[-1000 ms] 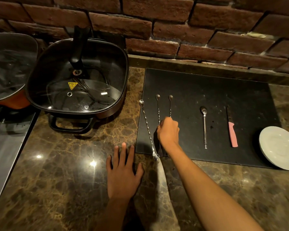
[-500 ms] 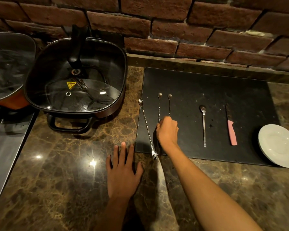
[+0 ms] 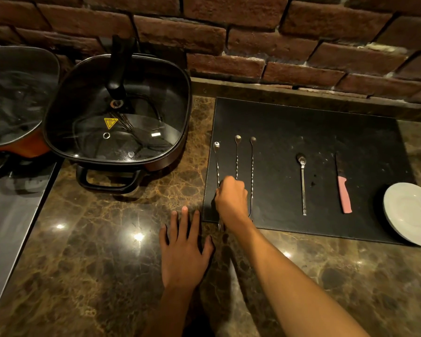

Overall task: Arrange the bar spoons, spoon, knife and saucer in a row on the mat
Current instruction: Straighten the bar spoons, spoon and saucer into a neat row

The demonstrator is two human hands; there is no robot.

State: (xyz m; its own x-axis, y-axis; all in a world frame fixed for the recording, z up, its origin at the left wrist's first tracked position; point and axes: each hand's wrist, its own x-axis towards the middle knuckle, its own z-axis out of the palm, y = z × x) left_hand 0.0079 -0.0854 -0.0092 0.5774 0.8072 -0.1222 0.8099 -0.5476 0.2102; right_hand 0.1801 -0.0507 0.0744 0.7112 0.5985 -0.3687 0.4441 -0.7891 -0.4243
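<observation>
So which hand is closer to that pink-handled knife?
Right. The right hand rests on the twisted steel bar spoons, left of the pink-handled knife; the left hand lies flat on the counter, farther left.

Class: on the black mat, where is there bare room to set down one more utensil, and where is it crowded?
Bare: between the third twisted steel bar spoon and short steel spoon; also the black mat's far strip. Crowded: left edge, right hand over the bar spoons.

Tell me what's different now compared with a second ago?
The right hand shifted left, off the rightmost bar spoon and onto the two left bar spoons; the leftmost now lies straighter, closer to parallel with its neighbours. Whether the hand grips them is unclear. The left hand remains flat on the counter, and the spoon, knife and saucer are unmoved.
</observation>
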